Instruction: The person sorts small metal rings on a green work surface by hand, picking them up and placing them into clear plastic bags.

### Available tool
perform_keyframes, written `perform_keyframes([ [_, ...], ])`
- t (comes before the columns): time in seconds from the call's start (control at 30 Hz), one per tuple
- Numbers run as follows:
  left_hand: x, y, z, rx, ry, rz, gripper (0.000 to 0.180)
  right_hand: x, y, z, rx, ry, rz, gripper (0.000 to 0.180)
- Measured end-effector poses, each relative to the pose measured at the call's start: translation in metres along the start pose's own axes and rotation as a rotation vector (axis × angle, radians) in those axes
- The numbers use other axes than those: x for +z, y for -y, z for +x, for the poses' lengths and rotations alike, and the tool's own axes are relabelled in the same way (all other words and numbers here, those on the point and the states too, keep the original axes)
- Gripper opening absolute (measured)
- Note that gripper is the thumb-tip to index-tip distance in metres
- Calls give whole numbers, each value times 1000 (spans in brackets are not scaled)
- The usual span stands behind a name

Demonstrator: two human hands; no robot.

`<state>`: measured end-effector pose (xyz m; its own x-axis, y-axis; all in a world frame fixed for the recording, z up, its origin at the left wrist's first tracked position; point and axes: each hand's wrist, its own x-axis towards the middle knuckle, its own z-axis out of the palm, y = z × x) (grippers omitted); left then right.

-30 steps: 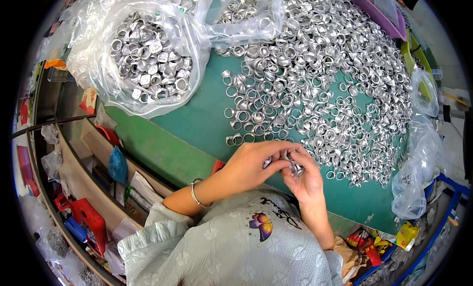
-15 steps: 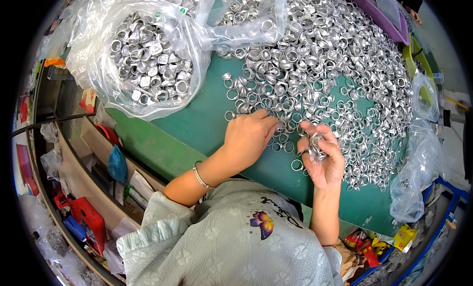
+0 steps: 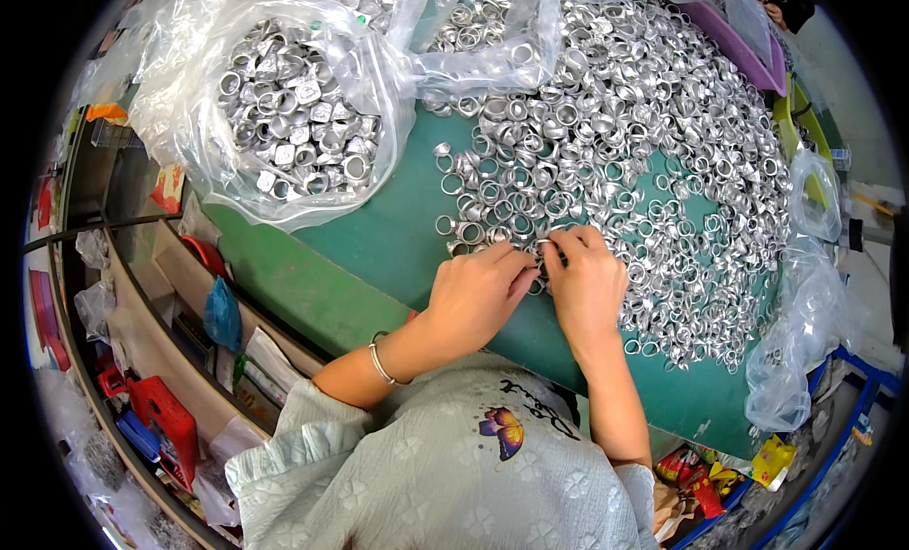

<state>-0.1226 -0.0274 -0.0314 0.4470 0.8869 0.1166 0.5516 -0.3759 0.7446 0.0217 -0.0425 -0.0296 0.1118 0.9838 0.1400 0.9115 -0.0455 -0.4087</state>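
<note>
Silver-coloured metal rings (image 3: 559,152) lie in a broad pile on the green table (image 3: 379,252). My left hand (image 3: 478,294) is palm down at the pile's near edge, thumb and fingers pinched together; what is between them is hidden. Close on its right, my right hand (image 3: 589,283) is also palm down, its fingers bent and a ring at the tips of its thumb and forefinger. Whether more rings are under its palm cannot be seen. The two hands' fingertips nearly meet.
At the left stands an open clear plastic bag (image 3: 379,186) of chunkier rings. A clear bag (image 3: 445,77) lies at the back. Purple (image 3: 772,72) and green (image 3: 791,133) bins line the far right, beside crumpled plastic (image 3: 781,380). Shelving (image 3: 180,332) runs along the left.
My right hand, palm up with several rings in it before, has turned palm down and moved left toward my left hand. My left hand has shifted slightly nearer to me.
</note>
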Motion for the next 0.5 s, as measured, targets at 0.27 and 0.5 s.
perform_keyframes([
  [0.27, -3, -14, -11, -206, 50, -768, 31, -29, -19, -26, 741, 473, 1486, 9],
  [0.5, -6, -15, -13, -70, 107, -745, 36, -34, -7, -39, 708, 447, 1436, 9],
])
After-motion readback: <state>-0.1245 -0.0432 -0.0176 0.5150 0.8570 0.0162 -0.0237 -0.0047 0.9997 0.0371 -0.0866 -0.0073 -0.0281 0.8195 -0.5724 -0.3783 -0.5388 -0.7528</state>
